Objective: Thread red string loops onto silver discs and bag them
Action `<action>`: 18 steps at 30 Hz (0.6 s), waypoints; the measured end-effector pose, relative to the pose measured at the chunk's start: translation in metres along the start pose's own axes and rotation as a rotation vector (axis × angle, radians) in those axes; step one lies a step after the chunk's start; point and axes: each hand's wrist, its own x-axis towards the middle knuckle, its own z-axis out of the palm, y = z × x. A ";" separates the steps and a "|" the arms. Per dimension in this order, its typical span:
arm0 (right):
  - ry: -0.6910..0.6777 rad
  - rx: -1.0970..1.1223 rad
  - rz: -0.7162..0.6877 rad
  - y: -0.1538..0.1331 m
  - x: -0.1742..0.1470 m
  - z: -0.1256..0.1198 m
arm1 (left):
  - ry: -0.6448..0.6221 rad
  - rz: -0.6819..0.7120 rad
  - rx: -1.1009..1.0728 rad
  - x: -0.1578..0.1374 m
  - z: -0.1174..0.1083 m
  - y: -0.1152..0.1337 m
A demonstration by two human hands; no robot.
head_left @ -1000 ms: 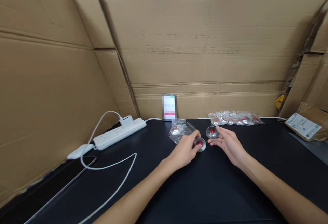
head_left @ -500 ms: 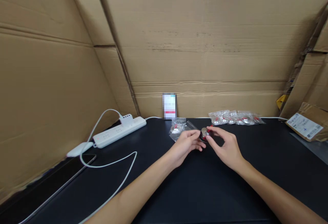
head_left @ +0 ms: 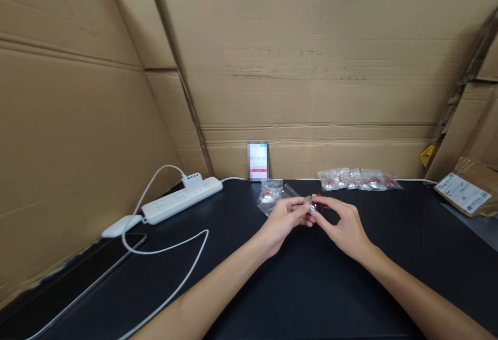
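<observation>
Between my two hands, above the black table, is a small round silver metal piece with red parts; its exact kind is too small to make out. My left hand pinches its left side with thumb and fingers. From the right, the thumb and forefinger of my right hand grip the same piece. My fingers cover much of it. Just behind my left hand lies a clear plastic bag with a similar silver and red piece inside.
Several bagged silver and red pieces lie in a row at the back. A phone-like screen leans against the cardboard wall. A white power strip with a looping cable stands left. A labelled cardboard package sits right.
The silver and red piece has been turned between my fingers. My left thumb has moved right onto it, and my hands are slightly closer together.
</observation>
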 end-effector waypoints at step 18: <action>-0.037 -0.126 -0.100 0.007 -0.003 0.003 | 0.199 -0.058 -0.145 -0.004 0.010 -0.003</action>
